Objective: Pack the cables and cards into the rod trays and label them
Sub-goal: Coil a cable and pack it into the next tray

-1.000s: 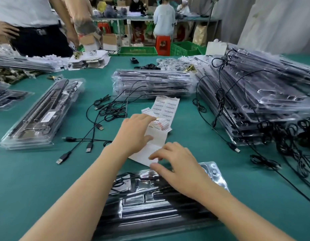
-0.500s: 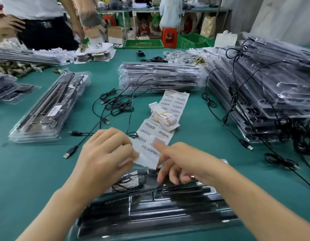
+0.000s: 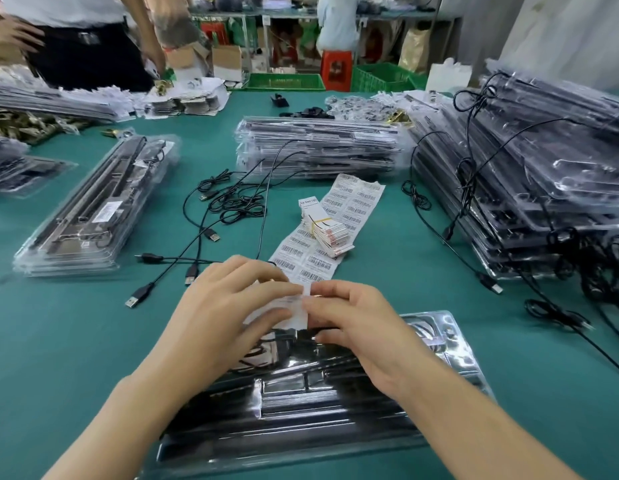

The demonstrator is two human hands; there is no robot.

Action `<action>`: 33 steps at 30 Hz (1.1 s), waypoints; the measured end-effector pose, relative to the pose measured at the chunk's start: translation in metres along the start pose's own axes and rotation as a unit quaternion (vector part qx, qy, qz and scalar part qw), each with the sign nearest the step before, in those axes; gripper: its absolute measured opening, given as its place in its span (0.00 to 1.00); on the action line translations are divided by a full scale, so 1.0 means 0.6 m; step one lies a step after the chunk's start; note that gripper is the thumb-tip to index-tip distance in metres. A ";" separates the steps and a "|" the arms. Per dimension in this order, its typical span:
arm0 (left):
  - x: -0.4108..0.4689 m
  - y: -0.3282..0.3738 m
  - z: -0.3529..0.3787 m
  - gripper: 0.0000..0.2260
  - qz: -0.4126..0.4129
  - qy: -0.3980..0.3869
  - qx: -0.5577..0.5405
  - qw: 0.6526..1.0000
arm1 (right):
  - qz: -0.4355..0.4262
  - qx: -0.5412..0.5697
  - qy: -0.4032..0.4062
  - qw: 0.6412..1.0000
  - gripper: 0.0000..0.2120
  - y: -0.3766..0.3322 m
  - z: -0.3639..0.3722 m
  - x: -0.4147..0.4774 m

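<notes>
- Your left hand [image 3: 228, 306] and right hand [image 3: 360, 327] both pinch the near end of the barcode label sheet [image 3: 361, 202].
- Beneath them, 1 clear rod tray [image 3: 453, 344] lies on the green tabletop [image 3: 58, 341].

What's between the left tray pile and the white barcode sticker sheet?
Loose black USB cables on the green table, in the head view.

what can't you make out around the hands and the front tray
Head view:
label sheet near end: covered by the left hand and right hand pinching it; a peeled label can't be seen.
Barcode print: too small.
front tray: far part hidden by both hands, near corner cut by the bottom edge.
card bundle print: blurred.
</notes>
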State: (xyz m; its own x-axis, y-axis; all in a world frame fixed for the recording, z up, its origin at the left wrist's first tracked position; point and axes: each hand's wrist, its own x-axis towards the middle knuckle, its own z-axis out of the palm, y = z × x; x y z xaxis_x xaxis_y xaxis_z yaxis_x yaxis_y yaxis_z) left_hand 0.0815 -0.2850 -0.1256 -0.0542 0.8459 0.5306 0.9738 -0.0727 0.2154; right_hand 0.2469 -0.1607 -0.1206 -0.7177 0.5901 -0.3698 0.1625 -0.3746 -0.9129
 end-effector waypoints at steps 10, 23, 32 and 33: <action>0.044 -0.004 0.002 0.14 -0.059 -0.019 -0.088 0.994 | -0.170 -0.164 0.073 0.969 0.13 -0.002 0.002 0.005; 0.100 -0.011 -0.012 0.06 0.005 -0.088 0.012 0.996 | -0.186 -0.212 0.040 0.959 0.16 -0.020 -0.007 0.025; 0.107 -0.013 -0.009 0.03 0.006 -0.076 0.029 0.997 | -0.175 -0.212 0.036 0.961 0.18 -0.029 -0.012 0.041; 0.106 -0.013 -0.008 0.04 0.003 -0.075 0.033 0.997 | -0.176 -0.213 0.037 0.960 0.17 -0.028 -0.012 0.041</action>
State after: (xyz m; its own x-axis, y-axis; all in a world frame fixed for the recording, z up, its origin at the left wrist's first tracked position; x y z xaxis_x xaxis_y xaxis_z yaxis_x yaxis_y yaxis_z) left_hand 0.0694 -0.2333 -0.0895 -0.0189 0.9156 0.4016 0.9867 -0.0477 0.1552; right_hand 0.2312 -0.1349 -0.1154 -0.7318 0.6812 -0.0214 0.1908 0.1746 -0.9660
